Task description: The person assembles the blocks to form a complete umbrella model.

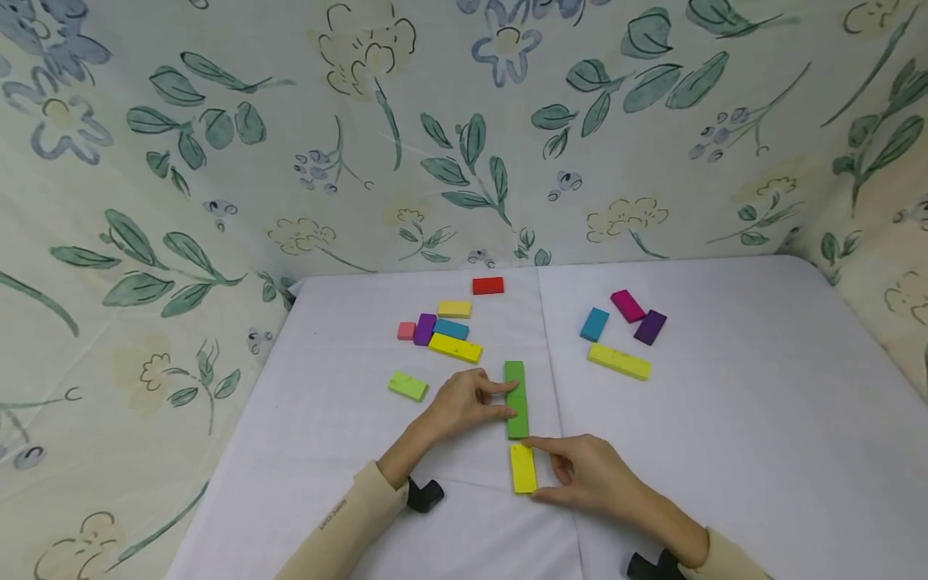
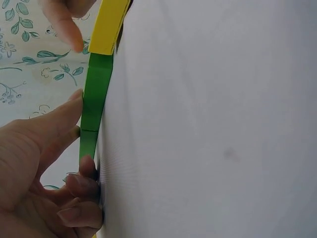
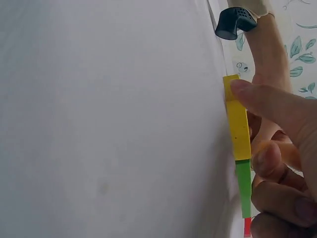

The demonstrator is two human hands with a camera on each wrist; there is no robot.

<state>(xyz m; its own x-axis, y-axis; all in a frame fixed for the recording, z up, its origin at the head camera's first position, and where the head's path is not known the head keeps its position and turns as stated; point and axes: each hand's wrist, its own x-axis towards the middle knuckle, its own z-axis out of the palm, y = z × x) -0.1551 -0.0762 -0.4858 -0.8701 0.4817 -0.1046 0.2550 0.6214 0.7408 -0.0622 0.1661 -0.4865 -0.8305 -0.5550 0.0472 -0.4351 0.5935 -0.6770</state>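
Note:
A long green block (image 1: 515, 403) lies lengthwise near the middle of the white table. My left hand (image 1: 464, 403) comes from its left, with index finger and thumb on the block; the other fingers are curled in the left wrist view. A shorter yellow block (image 1: 523, 470) sits in line at the green block's near end, and the two meet end to end in the left wrist view. My right hand (image 1: 598, 475) pinches this yellow block lengthwise from the right, thumb at its near end and index finger at its far end.
Left of the hands lie a lime block (image 1: 408, 386) and a cluster with a long yellow block (image 1: 454, 348) and a purple block (image 1: 424, 329). A red block (image 1: 488, 285) is at the back. Blue (image 1: 594, 324), magenta (image 1: 627, 306) and other blocks lie right. Floral cloth (image 1: 464, 161) hangs behind.

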